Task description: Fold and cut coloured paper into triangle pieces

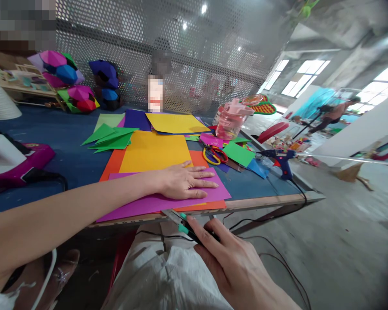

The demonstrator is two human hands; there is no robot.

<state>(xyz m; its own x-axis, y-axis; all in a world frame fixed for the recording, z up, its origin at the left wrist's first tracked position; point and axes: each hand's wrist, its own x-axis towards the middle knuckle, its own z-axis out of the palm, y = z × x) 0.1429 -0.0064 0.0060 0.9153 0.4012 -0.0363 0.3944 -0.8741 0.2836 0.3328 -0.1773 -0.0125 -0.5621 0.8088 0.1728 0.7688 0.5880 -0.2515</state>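
Note:
My left hand (pixel 189 181) lies flat with fingers spread on a purple sheet of paper (pixel 148 203) at the table's near edge. Under that sheet are a yellow-orange sheet (pixel 155 150) and orange paper (pixel 111 160). My right hand (pixel 228 258) is closed around a utility knife (pixel 184 228) with a black and teal body, held just off the table edge. Its grey tip points left, close to the purple sheet's lower edge; whether it touches the paper I cannot tell. Red and yellow scissors (pixel 215 155) rest beyond my left hand.
Green folded paper pieces (pixel 110 137) and a yellow sheet (pixel 177 122) lie farther back. To the right are a pink plastic cup (pixel 233 120) and a blue glue gun (pixel 284 161) with a trailing cord. A magenta device (pixel 29 161) stands left. Perforated metal (pixel 116 38) backs the table.

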